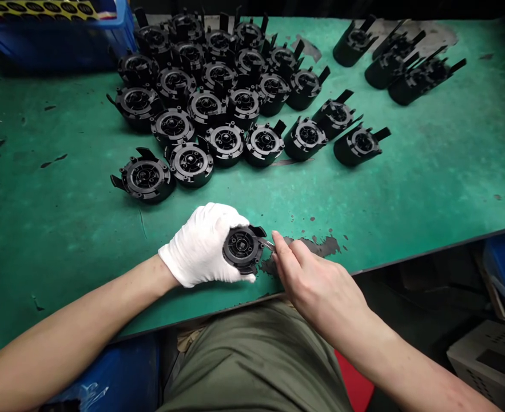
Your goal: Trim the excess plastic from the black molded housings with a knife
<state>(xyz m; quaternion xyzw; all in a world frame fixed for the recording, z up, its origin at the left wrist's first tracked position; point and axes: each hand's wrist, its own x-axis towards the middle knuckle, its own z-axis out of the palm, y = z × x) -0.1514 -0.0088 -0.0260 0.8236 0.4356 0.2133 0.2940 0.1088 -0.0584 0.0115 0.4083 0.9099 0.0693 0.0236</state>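
Observation:
My left hand (203, 243), in a white glove, is closed round a round black plastic part (241, 248) held just above the near edge of the green table (428, 183). My bare right hand (307, 274) pinches a small metal tool (268, 245) whose tip touches the right rim of that part. Both hands meet at the table's front edge, over a patch of worn paint.
Many matching black parts (218, 97) lie grouped at the back middle, several more (402, 63) at the back right. A blue crate (59, 34) stands at the back left. Blue bins sit below the table on both sides, and a grey box (488, 357) at lower right.

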